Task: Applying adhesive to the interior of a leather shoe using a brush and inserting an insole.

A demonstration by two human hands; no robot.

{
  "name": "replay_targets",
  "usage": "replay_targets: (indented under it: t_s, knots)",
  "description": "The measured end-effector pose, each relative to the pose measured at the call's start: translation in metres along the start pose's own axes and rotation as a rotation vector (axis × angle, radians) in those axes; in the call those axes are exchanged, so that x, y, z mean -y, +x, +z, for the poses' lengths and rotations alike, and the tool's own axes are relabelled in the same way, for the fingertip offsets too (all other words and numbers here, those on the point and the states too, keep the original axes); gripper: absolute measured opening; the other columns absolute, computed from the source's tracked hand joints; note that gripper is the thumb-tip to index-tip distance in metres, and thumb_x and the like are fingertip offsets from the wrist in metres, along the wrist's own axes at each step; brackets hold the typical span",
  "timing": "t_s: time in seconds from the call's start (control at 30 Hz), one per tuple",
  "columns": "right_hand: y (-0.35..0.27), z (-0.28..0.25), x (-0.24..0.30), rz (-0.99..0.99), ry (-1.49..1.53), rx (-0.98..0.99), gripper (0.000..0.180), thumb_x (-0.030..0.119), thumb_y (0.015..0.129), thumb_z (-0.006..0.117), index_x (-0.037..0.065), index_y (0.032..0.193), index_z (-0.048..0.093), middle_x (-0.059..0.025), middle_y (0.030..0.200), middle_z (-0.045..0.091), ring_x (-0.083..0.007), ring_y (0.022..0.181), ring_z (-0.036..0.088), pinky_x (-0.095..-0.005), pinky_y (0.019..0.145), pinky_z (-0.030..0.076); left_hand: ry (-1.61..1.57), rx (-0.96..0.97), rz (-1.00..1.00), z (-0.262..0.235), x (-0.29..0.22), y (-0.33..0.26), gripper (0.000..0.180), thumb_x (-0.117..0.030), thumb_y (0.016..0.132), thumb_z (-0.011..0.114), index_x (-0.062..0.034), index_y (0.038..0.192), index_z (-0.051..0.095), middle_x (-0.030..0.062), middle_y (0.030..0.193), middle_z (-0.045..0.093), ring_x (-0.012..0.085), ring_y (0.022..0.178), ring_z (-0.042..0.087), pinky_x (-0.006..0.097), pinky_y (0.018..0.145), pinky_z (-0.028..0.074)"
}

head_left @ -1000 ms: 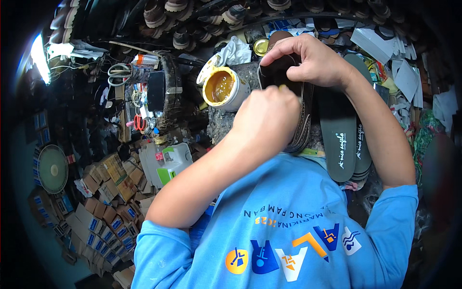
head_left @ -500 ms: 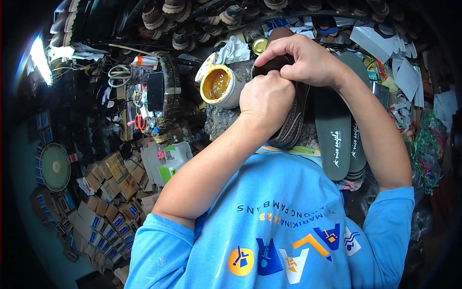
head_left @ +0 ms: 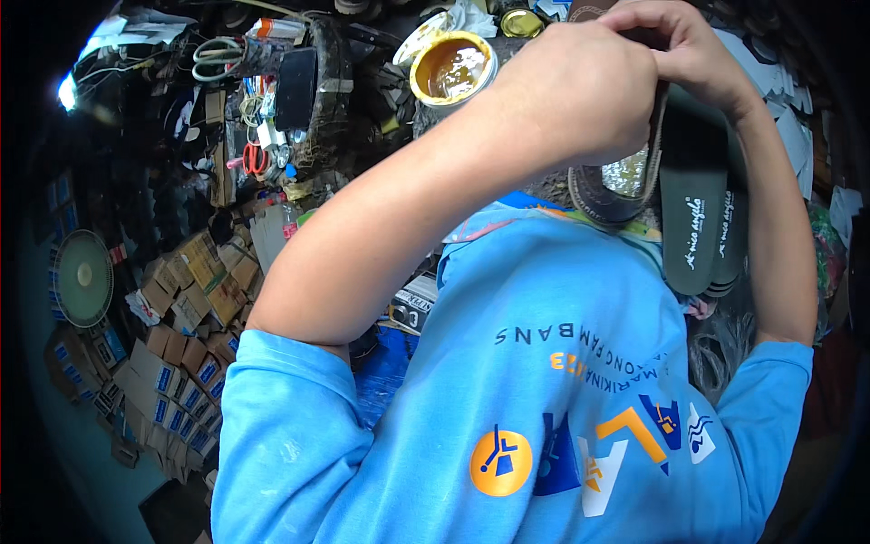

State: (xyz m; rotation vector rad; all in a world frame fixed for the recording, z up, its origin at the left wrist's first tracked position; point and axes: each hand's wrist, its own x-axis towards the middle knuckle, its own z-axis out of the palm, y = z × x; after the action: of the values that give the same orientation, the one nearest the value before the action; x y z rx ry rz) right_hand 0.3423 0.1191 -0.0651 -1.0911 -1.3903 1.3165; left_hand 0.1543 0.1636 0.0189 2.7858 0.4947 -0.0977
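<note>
A brown stitched shoe point(head_left: 609, 201) lies heel toward me, and the inside of its heel glistens with a wet coating. My left hand point(head_left: 594, 86) is a closed fist over the middle of the shoe; whatever its fingers hold is hidden. Beyond it, my right hand point(head_left: 681, 41) curls thumb and fingers round the shoe's upper near the opening. To the left of the shoe, an uncapped white tub point(head_left: 453, 68) holds amber glue, its rim smeared yellow. Two dark green insoles point(head_left: 693, 195) lie side by side at the shoe's right.
A round yellow lid point(head_left: 521, 23) sits behind the tub. Red-handled scissors point(head_left: 255, 159) and other tools hang on a rack at the left. Small cardboard boxes point(head_left: 195, 281) are heaped lower left beside a round fan point(head_left: 83, 276). White sheets and plastic bags crowd the right.
The whole view has shifted, so the bench sits higher in the picture. My left fist has moved right, away from the tub. More of the shoe's shiny inside shows at the heel.
</note>
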Motion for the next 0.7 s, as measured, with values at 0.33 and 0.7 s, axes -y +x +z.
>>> replay_targets:
  t_s: [0.33,0.7]
  knots:
    - [-0.004,-0.004,-0.006,0.057,0.145,-0.054,0.033,-0.003,0.084,0.079,-0.009,0.115,0.071,-0.0122,0.111,0.075,-0.0181,0.104,0.069,-0.0347,0.098,0.053,-0.251,0.253,-0.056,-0.034,0.009,-0.016,0.022,-0.006,0.081,0.059,0.0111,0.087,0.072,0.0333,0.084,0.069,0.0450,0.084,0.072,0.049,0.078,0.058]
    - [-0.003,-0.006,-0.002,0.042,0.143,-0.039,0.045,-0.014,0.072,0.063,-0.009,0.116,0.071,-0.0125,0.115,0.074,-0.0206,0.107,0.069,-0.0353,0.101,0.052,-0.127,0.187,0.079,-0.018,0.002,-0.029,0.019,-0.015,0.076,0.064,-0.0001,0.075,0.076,0.0208,0.079,0.073,0.0342,0.079,0.073,0.046,0.074,0.058]
